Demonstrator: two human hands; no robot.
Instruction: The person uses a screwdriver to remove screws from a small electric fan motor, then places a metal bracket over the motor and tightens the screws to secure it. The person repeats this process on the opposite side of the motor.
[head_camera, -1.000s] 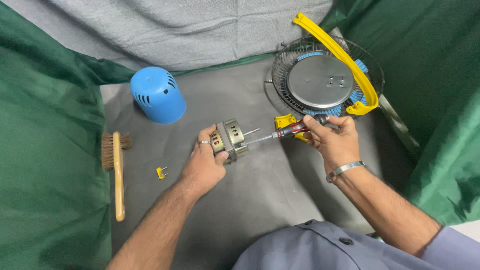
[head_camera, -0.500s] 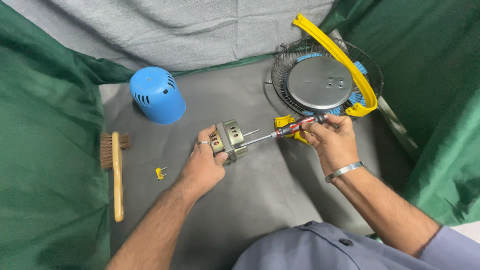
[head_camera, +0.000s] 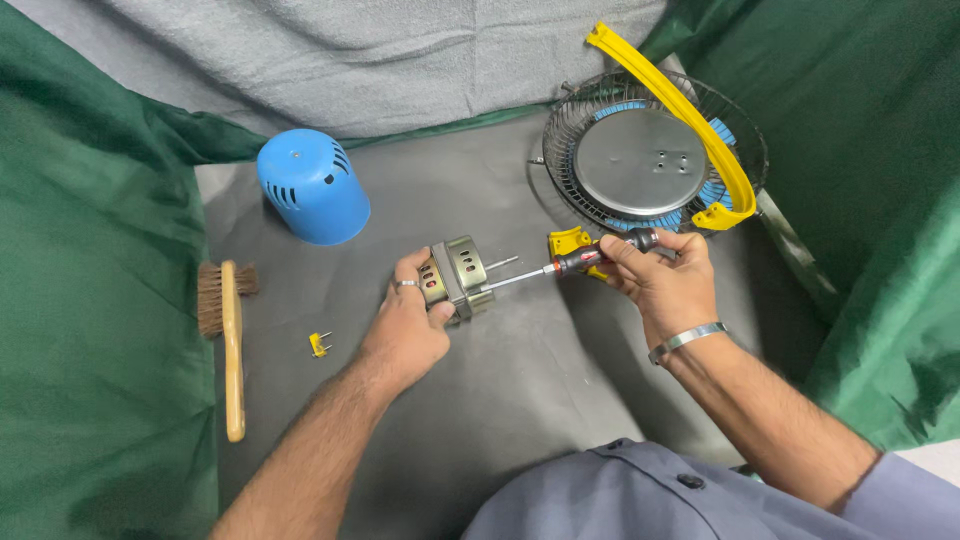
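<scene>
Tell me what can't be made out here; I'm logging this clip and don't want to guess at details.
All in the head view:
- Screwdriver tip: too small to tell whether it sits in a screw on the motor.
- Motor's near side: covered by the left hand.
- Screwdriver handle end: wrapped by the right hand.
- Fan grille far edge: partly behind the yellow bracket.
- Small yellow part: too small to identify.

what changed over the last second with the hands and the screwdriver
Very little. The right hand keeps the screwdriver with its tip at the motor; at most its grip turned slightly. The left hand stays clamped on the motor. The blue cover, brush, small yellow part and fan guard have not moved.
</scene>
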